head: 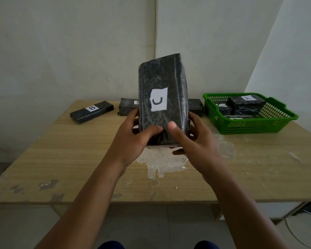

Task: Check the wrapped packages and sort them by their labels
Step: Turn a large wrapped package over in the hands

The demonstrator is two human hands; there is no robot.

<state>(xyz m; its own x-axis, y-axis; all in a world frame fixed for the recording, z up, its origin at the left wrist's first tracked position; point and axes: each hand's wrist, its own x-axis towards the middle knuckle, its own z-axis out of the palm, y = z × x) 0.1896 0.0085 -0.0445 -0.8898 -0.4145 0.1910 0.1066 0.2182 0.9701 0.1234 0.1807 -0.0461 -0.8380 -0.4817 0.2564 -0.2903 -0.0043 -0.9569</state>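
Note:
A black wrapped package [162, 81] stands upright above the middle of the wooden table [79, 159], its white label [159, 101] showing a C turned on its side. My left hand [133, 139] grips its lower left edge and my right hand [190, 141] grips its lower right edge, both thumbs on the front face. A flat package labelled B [91, 112] lies at the far left. Behind the held package lie another package [127, 108] with a partly hidden label and a dark one [196, 106] on the right.
A green plastic basket [250, 125] at the far right of the table holds several black packages, the top one labelled A [247, 102]. A white worn patch [160, 162] marks the tabletop under my hands. Walls stand close behind the table. Cables lie on the floor at lower right.

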